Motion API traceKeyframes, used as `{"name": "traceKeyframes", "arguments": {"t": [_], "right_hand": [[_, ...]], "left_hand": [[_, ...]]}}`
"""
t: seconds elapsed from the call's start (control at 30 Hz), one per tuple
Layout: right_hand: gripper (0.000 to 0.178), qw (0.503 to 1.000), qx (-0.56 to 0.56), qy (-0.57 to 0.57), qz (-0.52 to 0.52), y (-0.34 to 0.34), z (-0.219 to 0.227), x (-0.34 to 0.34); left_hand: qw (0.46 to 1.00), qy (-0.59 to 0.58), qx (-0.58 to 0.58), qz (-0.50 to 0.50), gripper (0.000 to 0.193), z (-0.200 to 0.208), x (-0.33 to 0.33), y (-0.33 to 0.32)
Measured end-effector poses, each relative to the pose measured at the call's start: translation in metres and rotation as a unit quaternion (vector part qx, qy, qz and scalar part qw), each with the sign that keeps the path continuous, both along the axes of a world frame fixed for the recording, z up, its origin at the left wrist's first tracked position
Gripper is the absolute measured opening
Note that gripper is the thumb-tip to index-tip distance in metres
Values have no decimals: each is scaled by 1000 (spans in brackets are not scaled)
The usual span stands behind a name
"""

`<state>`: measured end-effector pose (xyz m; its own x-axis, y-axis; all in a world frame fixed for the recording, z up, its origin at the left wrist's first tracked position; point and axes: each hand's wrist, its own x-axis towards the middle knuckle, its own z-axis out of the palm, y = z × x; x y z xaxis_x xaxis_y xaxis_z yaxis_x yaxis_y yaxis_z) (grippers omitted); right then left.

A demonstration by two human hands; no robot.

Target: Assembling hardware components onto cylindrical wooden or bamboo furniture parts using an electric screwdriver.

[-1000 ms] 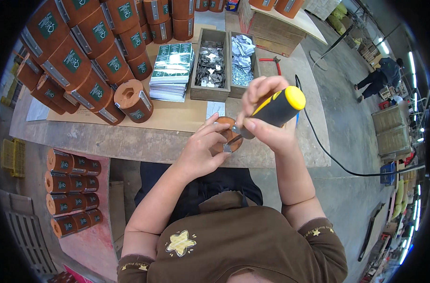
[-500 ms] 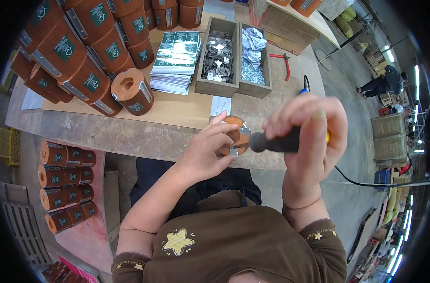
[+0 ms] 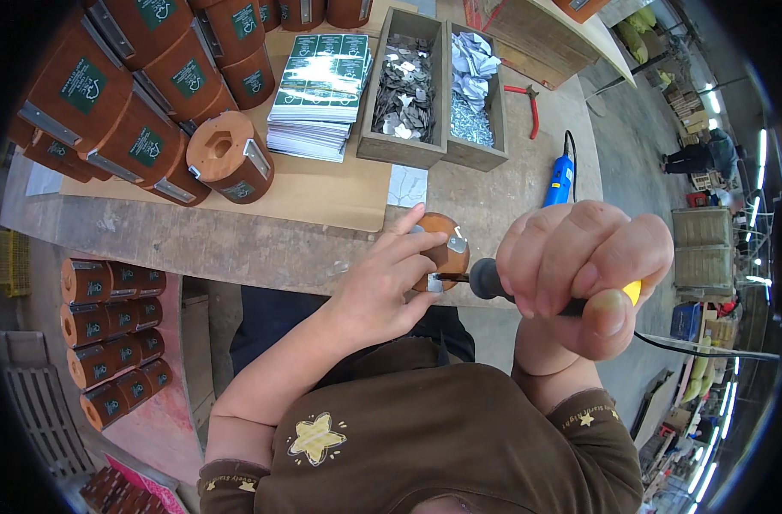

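1. One right hand (image 3: 584,265) clenched round black-and-yellow screwdriver (image 3: 487,279); tip at small silver metal tab (image 3: 434,285) on round orange-brown wooden block (image 3: 449,259).
2. Left hand (image 3: 386,278): gripping block's left side, at grey-brown wooden table's (image 3: 476,197) near edge.
3. Blue corded cylindrical tool (image 3: 559,182): near table's right edge.
4. Two grey wooden boxes (image 3: 397,147), metal parts (image 3: 408,98) inside: farther from near edge.

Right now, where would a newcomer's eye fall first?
Probably on the right hand, right of centre, clenched around a screwdriver aimed at the round brown piece that the left hand holds. Next, the stacked brown cylinders with green labels, upper left, and the bright blue tool lying beyond the right hand.
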<state>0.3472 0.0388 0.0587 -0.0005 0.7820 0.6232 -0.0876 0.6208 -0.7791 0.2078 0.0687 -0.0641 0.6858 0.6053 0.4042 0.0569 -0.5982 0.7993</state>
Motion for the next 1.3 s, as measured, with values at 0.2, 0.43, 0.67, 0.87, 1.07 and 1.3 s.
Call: {"name": "traceKeyframes", "arguments": {"t": [0.2,0.43,0.67,0.87,1.07,1.3], "right_hand": [[22,982,28,84,168,12,-5,19],[15,977,27,137,162,14,-10,38],[15,943,54,320,-77,-19,-16,117],[13,891,118,262,-351,-18,-27,129],[10,905,124,230,-335,-19,-32,119],[11,911,144,180,-341,-32,-30,108]], "left_hand": [[1000,27,-11,-7,21,5,-1,-2],[1000,13,-6,-3,22,3,-2,-2],[1000,22,2,-14,22,8,0,-4],[999,44,14,-18,21,14,-1,-3],[999,28,18,-4,22,8,1,-4],[953,90,240,161,27,7,5,-32]]}}
